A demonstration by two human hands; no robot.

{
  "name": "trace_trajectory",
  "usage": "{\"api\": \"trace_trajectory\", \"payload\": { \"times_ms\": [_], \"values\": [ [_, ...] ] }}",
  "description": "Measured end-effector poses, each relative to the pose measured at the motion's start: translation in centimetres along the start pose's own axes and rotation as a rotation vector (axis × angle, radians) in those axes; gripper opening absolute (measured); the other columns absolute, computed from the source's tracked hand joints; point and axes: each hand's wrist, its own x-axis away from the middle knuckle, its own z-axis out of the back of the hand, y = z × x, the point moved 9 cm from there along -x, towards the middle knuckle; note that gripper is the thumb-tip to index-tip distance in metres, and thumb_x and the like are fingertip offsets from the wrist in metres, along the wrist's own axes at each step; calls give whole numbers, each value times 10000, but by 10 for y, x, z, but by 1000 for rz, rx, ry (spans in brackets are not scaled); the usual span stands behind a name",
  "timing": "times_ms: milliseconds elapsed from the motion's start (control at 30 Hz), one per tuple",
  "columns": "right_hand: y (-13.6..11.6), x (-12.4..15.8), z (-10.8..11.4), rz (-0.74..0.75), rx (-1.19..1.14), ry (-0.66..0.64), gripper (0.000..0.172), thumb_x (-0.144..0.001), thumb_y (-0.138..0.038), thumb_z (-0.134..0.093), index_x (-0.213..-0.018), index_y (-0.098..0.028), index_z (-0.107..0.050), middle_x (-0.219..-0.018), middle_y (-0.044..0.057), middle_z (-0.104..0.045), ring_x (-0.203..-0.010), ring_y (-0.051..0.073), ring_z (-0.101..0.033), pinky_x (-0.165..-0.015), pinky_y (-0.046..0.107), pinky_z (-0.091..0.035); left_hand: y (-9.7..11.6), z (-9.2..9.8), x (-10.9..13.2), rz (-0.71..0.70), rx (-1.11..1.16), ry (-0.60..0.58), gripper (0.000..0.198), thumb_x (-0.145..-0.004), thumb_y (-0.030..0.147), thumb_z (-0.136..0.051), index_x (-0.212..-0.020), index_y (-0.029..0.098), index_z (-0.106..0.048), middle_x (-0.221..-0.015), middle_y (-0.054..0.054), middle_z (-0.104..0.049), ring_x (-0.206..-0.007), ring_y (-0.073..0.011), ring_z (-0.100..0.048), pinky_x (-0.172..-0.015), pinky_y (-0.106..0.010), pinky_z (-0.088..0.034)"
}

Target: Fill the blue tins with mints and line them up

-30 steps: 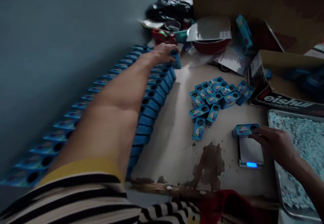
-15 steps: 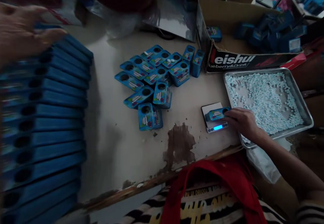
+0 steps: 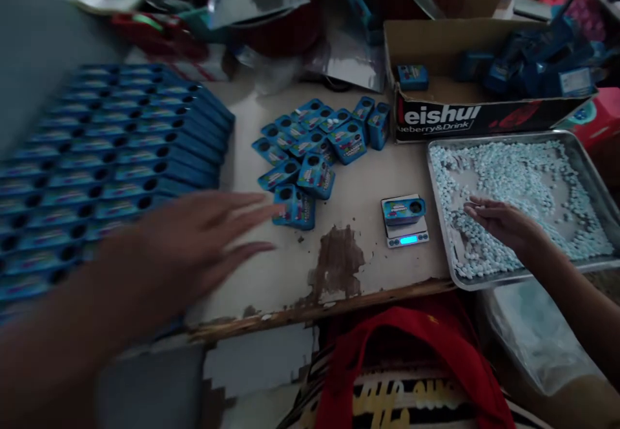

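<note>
My left hand (image 3: pixel 194 241) reaches over the table with fingers stretched out, somewhat blurred and holding nothing. Its fingertips come close to a small blue container (image 3: pixel 285 204) with a round dark hole in its top; whether they touch is unclear. My right hand (image 3: pixel 508 225) is above the metal tray (image 3: pixel 442 235) of small white and pale blue tablets (image 3: pixel 527 177). Its fingers are bent together, and anything between them is too small to make out. Another blue container (image 3: pixel 403 212) lies on the small digital scale (image 3: pixel 407 240), whose display glows blue.
Several blue containers (image 3: pixel 314 145) are grouped mid-table, a few with tablets on top. Long rows of similar containers (image 3: pixel 130 132) fill the left side. Behind the tray stands a cardboard box (image 3: pixel 436 122) with more inside. A plastic bag (image 3: pixel 537 338) hangs below the tray.
My right hand has let go of the container on the scale and moved right over the tray. My left hand has come from the rows at far left toward the middle group. The view has shifted left.
</note>
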Motion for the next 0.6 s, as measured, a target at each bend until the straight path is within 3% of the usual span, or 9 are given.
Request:
{"api": "trace_trajectory", "payload": {
  "times_ms": [67, 133, 233, 333, 400, 467, 600],
  "values": [
    [7, 0, -12, -25, 22, -79, 399, -568, -132, -1040, -927, -210, -883, -1103, 113, -856, -1043, 223, -860, -981, 246, -734, 11, -37, 19, -140, -105, -197, 362, -1050, 569, -728, -1391, 494, -824, -1413, -28, -824, -1279, -362, -796, -1154, -549, -667],
    [0, 2, -32, -24, 127, -191, 416, -619, -287, -1105, -963, -190, -893, -1050, 122, -874, -993, 231, -873, -952, 276, -746, 14, -68, 31, -168, -141, -291, 411, -1093, 413, -662, -1487, 441, -777, -1510, -78, -779, -1333, -366, -788, -1105, -508, -695],
    [-25, 7, -77, 2, 451, -398, 473, -696, -496, -1107, -960, -174, -883, -886, 98, -861, -735, 193, -830, -717, 289, -732, 14, -100, 33, -123, -179, -355, 437, -1147, 361, -559, -1544, 323, -737, -1565, -154, -728, -1342, -387, -783, -1064, -510, -706],
    [-53, 10, -124, 51, 821, -601, 403, -757, -541, -1060, -840, -203, -856, -678, 21, -773, -474, 111, -636, -440, 234, -526, 12, -116, 29, -115, -228, -411, 459, -1178, 339, -481, -1566, 247, -708, -1566, -195, -712, -1300, -393, -793, -1022, -510, -709],
    [-73, 9, -150, 125, 941, -660, 367, -797, -521, -1037, -783, -218, -831, -579, -15, -691, -432, 85, -544, -396, 220, -411, 10, -122, 27, -125, -210, -420, 450, -1178, 348, -490, -1551, 231, -712, -1543, -196, -725, -1296, -394, -791, -1018, -508, -706],
    [-87, 11, -171, 169, 998, -700, 325, -793, -465, -1047, -806, -219, -835, -570, -26, -664, -468, 88, -544, -426, 223, -410, 5, -127, 27, -128, -169, -413, 438, -1177, 358, -502, -1535, 231, -721, -1528, -186, -736, -1307, -391, -786, -1039, -509, -699],
    [-95, 23, -188, 118, 1003, -744, 285, -785, -401, -1038, -884, -211, -850, -698, -7, -739, -628, 134, -667, -607, 267, -574, -6, -138, 30, -110, -101, -381, 421, -1175, 360, -517, -1527, 258, -724, -1524, -156, -745, -1310, -359, -785, -1058, -473, -689]
  ]
}}
